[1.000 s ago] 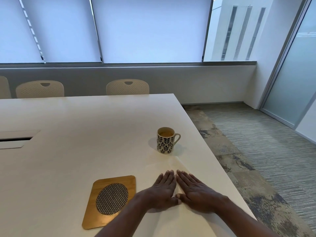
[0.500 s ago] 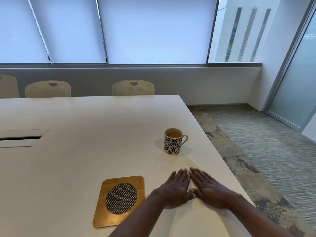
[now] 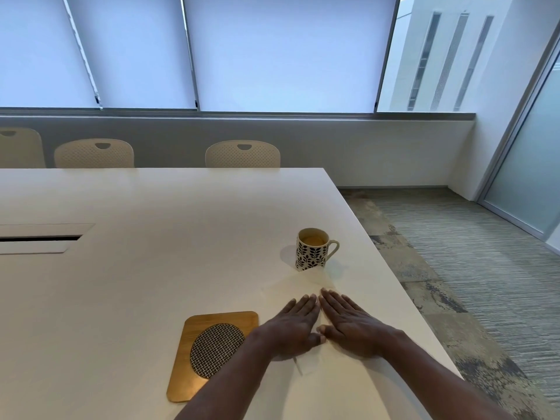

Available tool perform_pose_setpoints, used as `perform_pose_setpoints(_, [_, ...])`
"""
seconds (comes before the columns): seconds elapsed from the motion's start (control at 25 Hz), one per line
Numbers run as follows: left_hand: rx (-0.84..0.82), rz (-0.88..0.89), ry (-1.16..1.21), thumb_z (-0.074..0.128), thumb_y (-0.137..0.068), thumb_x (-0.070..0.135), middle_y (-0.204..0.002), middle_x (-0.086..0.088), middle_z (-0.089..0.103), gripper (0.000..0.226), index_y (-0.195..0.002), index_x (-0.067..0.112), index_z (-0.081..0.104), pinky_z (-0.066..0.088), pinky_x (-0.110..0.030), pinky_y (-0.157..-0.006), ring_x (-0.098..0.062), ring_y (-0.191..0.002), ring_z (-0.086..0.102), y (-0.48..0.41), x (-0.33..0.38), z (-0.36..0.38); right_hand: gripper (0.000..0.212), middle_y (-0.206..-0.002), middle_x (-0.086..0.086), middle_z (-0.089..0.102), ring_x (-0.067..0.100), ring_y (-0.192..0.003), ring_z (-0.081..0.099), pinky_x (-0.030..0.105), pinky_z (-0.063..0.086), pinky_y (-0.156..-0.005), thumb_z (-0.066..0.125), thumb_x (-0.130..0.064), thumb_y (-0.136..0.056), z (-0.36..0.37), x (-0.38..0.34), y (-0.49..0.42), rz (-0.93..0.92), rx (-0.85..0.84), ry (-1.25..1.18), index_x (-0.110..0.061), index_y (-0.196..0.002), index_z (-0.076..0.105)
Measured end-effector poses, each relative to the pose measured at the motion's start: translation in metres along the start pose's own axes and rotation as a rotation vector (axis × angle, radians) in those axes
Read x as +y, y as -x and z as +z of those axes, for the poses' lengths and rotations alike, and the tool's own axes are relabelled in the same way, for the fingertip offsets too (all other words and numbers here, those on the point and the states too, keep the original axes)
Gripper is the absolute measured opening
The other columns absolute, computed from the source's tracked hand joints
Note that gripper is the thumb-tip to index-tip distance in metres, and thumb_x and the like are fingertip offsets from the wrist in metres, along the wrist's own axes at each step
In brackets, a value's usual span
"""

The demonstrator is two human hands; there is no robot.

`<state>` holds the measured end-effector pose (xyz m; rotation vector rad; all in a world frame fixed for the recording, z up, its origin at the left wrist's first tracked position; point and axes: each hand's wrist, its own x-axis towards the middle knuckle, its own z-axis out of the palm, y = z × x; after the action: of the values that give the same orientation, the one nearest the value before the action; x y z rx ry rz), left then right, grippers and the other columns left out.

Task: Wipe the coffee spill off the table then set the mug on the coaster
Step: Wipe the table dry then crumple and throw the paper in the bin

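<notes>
I press left hand (image 3: 292,327) and right hand (image 3: 353,327) flat, fingers straight, to blot with the napkin (image 3: 291,287) at 6 o'clock of the mug (image 3: 313,251).

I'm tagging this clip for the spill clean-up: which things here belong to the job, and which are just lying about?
In the job: left hand and right hand, both pressed flat on the white sheet; mug; coaster; table.
Just there: chairs; cable hatch; window blinds.
</notes>
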<state>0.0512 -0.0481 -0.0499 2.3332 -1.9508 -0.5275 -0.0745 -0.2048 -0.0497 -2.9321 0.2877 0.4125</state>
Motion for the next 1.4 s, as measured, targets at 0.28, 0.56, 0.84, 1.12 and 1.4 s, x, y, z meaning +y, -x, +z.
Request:
perform_pose_setpoints(0.28, [-0.047, -0.004, 0.09, 0.042, -0.097, 0.053, -0.165, -0.002, -0.014, 0.086, -0.155, 0.015, -0.008, -0.012, -0.026, -0.119, -0.009, -0.149, -0.017, 0.014, -0.002, -0.001, 0.082, -0.157, -0.008, -0.028, 0.004, -0.142, -0.03, 0.026, -0.015, -0.116, 0.011, -0.075, -0.087, 0.008, -0.018, 0.006, -0.03, -0.023, -0.029, -0.03, -0.147, -0.023])
perform_pose_setpoints(0.56, [-0.091, 0.089, 0.118, 0.043, -0.097, 0.052, -0.165, -0.002, -0.012, 0.084, -0.156, 0.016, -0.006, -0.011, -0.026, -0.118, -0.008, -0.149, -0.016, 0.025, 0.021, 0.004, 0.072, -0.159, -0.008, -0.025, 0.002, -0.143, -0.026, 0.027, -0.012, -0.119, 0.018, -0.059, -0.095, 0.009, -0.018, 0.049, -0.046, -0.093, -0.155, -0.029, -0.148, -0.02])
perform_pose_setpoints(0.84, [-0.084, 0.121, 0.024, 0.034, -0.101, 0.05, -0.165, -0.007, -0.016, 0.079, -0.155, 0.011, -0.009, -0.012, -0.031, -0.121, -0.014, -0.15, -0.019, 0.031, 0.046, 0.009, 0.085, -0.155, -0.012, -0.029, 0.002, -0.142, -0.03, 0.026, -0.015, -0.119, 0.006, -0.074, -0.083, 0.029, -0.019, 0.067, 0.031, 0.019, -0.062, -0.026, -0.147, -0.023])
perform_pose_setpoints(1.12, [-0.056, 0.084, 0.017, 0.035, -0.103, 0.042, -0.165, -0.01, -0.012, 0.072, -0.157, 0.009, -0.001, -0.007, -0.034, -0.123, -0.019, -0.152, -0.014, 0.017, 0.056, 0.0, 0.078, -0.155, -0.01, -0.03, 0.005, -0.14, -0.033, 0.03, -0.018, -0.117, 0.002, -0.076, -0.084, 0.018, 0.011, 0.054, 0.108, 0.016, -0.028, -0.031, -0.141, -0.027])
perform_pose_setpoints(1.4, [-0.031, 0.07, -0.005, 0.033, -0.103, 0.045, -0.165, -0.007, -0.012, 0.07, -0.157, 0.013, -0.001, -0.004, -0.035, -0.124, -0.017, -0.152, -0.014, 0.007, 0.031, 0.0, 0.089, -0.159, -0.009, -0.027, 0.004, -0.141, -0.032, 0.032, -0.017, -0.117, 0.0, -0.081, -0.079, 0.01, 0.014, 0.026, 0.089, 0.008, -0.041, -0.03, -0.149, -0.019])
